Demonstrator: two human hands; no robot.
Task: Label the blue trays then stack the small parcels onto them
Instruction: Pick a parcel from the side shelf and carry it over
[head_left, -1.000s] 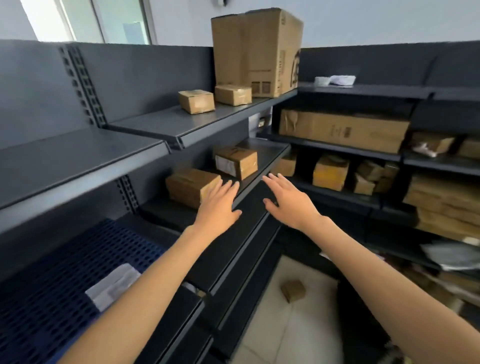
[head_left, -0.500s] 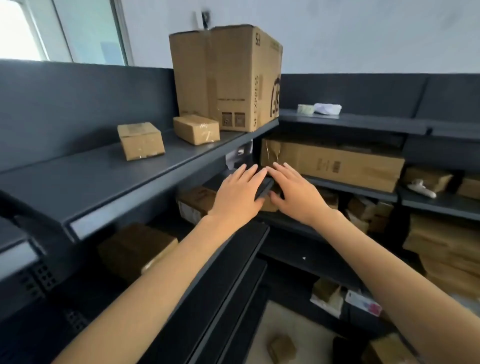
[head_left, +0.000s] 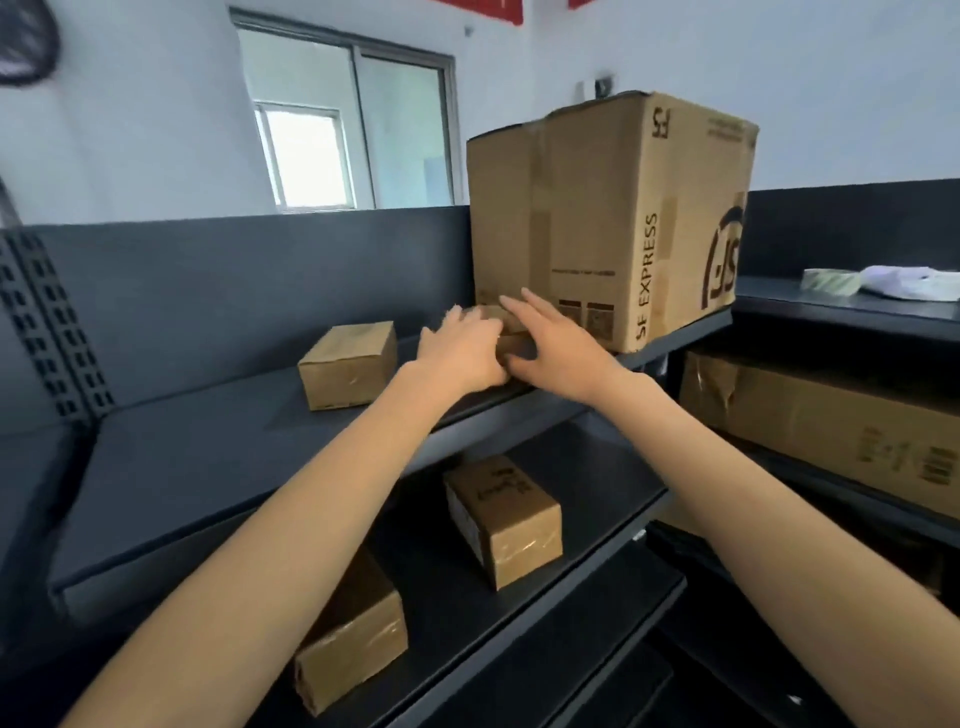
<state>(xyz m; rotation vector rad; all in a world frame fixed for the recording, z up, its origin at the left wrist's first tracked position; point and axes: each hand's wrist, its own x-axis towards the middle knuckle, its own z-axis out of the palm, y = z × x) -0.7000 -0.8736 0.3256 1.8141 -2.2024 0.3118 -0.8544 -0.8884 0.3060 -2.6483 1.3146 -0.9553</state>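
Note:
On the top dark shelf (head_left: 218, 447), a small cardboard parcel (head_left: 506, 332) lies in front of the big box, mostly covered by my hands. My left hand (head_left: 460, 351) is laid over its left side with fingers curled. My right hand (head_left: 550, 345) presses on its right side, fingers spread. A second small parcel (head_left: 349, 364) stands free on the same shelf to the left. Two more small parcels (head_left: 506, 525) (head_left: 353, 639) lie on the shelf below. No blue tray is in view.
A large SF Express carton (head_left: 613, 218) stands right behind the held parcel. A long flat carton (head_left: 826, 431) fills the right-hand shelf. A tape roll (head_left: 831, 281) and a white bag (head_left: 914, 283) lie on the right top shelf. A window (head_left: 353, 119) is behind.
Both hands rose from the middle shelf to the top shelf and closed around the small parcel by the big carton. The view tilted upward, and the blue tray left the frame.

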